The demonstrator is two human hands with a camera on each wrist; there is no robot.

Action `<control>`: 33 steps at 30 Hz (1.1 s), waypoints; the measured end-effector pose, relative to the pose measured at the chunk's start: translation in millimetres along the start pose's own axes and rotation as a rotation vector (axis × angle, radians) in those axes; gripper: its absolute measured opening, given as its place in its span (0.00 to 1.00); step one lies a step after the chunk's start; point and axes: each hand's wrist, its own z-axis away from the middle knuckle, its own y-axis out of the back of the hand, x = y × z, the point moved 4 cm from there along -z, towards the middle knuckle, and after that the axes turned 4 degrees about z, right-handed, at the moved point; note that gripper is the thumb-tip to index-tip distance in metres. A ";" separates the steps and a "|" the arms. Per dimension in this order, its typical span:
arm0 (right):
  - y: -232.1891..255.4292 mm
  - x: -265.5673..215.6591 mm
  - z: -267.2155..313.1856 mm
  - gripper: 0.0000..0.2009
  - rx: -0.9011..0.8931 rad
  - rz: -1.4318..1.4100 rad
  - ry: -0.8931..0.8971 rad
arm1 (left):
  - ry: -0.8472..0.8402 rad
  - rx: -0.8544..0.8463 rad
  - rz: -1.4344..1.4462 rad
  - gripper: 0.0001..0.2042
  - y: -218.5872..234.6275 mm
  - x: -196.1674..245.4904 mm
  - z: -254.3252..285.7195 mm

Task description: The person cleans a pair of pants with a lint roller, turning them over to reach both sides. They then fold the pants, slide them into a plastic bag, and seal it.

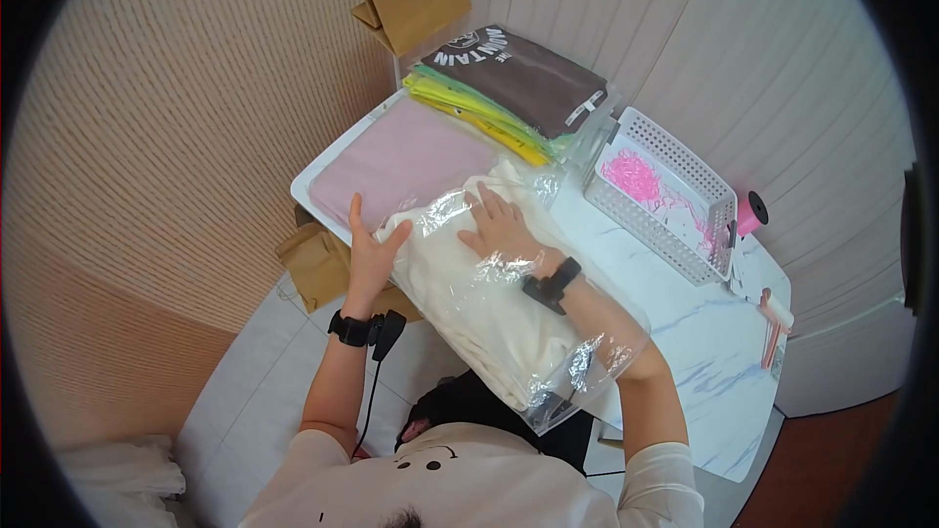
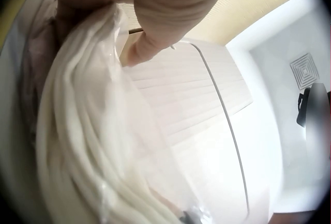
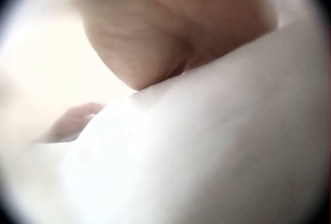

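A folded cream garment (image 1: 440, 284) lies in a clear plastic bag (image 1: 611, 357) across the table's near edge. My right hand (image 1: 509, 235) is inside the bag, fingers spread flat on the cloth; the plastic covers the hand and wrist. In the right wrist view its palm (image 3: 181, 32) rests against pale cloth. At the bag's far left corner, my left hand (image 1: 372, 259) holds the edge between thumb and fingers. The left wrist view shows its thumb (image 2: 142, 50) on one side of the bagged cloth, the fingers partly hidden behind the other.
Beyond the bag lies a folded pink garment (image 1: 401, 152). Behind it is a stack of bagged clothes topped by a dark brown one (image 1: 528, 83). A white basket (image 1: 655, 235) holds pink shreds, with a pink ribbon spool (image 1: 751, 215) beside it. Brown paper bags (image 1: 313, 264) stand below the table's left edge.
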 end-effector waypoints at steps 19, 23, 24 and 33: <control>37.1 71.6 2.8 0.21 0.163 0.268 -0.170 | -0.239 -0.205 -0.397 0.39 -36.6 -5.4 -6.2; 31.9 66.0 12.8 0.24 0.033 0.050 -0.088 | -0.585 -0.052 -0.962 0.33 -55.7 36.2 18.2; 30.2 61.7 13.4 0.24 0.014 -0.005 -0.086 | -0.612 -0.087 -0.939 0.31 -60.4 38.0 19.8; 31.7 45.9 15.9 0.32 -0.149 -0.006 -0.043 | -0.629 -0.292 -1.034 0.25 -69.1 -5.8 6.8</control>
